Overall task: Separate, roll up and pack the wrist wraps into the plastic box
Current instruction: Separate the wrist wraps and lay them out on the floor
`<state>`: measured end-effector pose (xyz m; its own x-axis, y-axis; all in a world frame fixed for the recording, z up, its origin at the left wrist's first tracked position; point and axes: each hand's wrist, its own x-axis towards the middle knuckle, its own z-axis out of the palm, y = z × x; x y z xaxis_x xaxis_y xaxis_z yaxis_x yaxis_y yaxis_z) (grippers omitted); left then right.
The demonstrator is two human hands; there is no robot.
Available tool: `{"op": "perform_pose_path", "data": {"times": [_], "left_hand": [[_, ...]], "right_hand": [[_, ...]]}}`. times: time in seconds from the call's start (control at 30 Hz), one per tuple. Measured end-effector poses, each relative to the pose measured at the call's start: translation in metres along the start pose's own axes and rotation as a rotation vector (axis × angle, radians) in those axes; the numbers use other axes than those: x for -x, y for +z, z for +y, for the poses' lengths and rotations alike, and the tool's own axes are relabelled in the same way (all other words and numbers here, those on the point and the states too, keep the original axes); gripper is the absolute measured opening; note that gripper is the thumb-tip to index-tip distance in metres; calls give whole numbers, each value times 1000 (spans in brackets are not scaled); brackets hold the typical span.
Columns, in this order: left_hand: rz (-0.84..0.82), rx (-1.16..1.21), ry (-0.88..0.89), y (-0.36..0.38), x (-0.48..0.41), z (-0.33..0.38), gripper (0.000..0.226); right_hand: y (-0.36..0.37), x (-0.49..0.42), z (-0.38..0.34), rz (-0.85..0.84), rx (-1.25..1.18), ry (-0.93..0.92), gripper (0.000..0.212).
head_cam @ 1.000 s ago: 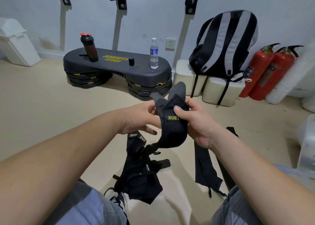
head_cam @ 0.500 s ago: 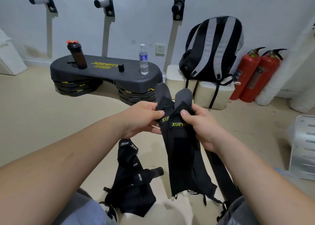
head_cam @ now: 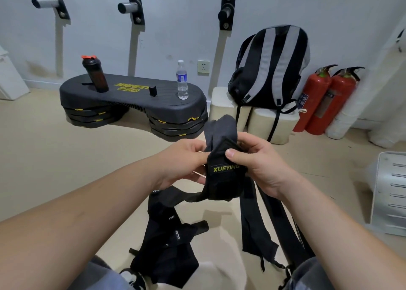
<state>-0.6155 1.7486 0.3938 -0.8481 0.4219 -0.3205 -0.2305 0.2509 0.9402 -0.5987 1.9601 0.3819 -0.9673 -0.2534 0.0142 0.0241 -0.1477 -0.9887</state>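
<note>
– Beige floor ran ahead of you to the white wall, where the black step platform [head_cam: 131, 98] and the striped backpack [head_cam: 272, 70] stood. Where was the wrist wrap [head_cam: 222, 184]?

– Up in front of you, between your hands. Your right hand [head_cam: 259, 166] gripped it, thumb curled onto the top of its labelled patch. Your left hand [head_cam: 182, 160] pinched its left edge.

– Which way did it run from your grip?

– Roughly upright. Its folded grey end stood above your fingers, and the tail dropped below and swung down-left toward the pile of wraps [head_cam: 167, 256] on the floor by your knees. A second black strap [head_cam: 254, 224] ran down under your right wrist. Whether it hung from your grip or lay on the floor, I couldn't tell.

– And the rolling?

– You'd likely have rolled from that top end down the length, with both hands equally near. Whether the tail was free of the pile was unclear. No plastic box could be picked out for certain.
</note>
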Motion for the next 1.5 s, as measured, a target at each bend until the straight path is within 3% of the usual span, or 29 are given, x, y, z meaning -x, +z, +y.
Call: {"op": "perform_pose_path", "data": {"times": [0.1, 0.33, 0.73, 0.93, 1.27, 1.4, 1.5], "left_hand": [[21, 4, -2, 5, -1, -1, 30], [22, 100, 21, 15, -1, 1, 30], [5, 138, -2, 17, -1, 1, 29], [77, 7, -35, 8, -5, 0, 25], [179, -178, -18, 11, -8, -7, 34], [228, -461, 23, 7, -6, -5, 34], [173, -409, -14, 6, -5, -5, 34]], "right_hand": [[3, -1, -2, 0, -9, -4, 41], [-1, -7, 1, 288, 47, -22, 29], [-1, -10, 4, 286, 84, 42, 20], [-4, -15, 10, 334, 179, 69, 4], [2, -18, 19, 309, 469, 27, 21], [4, -20, 19, 270, 579, 26, 22], [3, -22, 22, 273, 601, 47, 20]]}}
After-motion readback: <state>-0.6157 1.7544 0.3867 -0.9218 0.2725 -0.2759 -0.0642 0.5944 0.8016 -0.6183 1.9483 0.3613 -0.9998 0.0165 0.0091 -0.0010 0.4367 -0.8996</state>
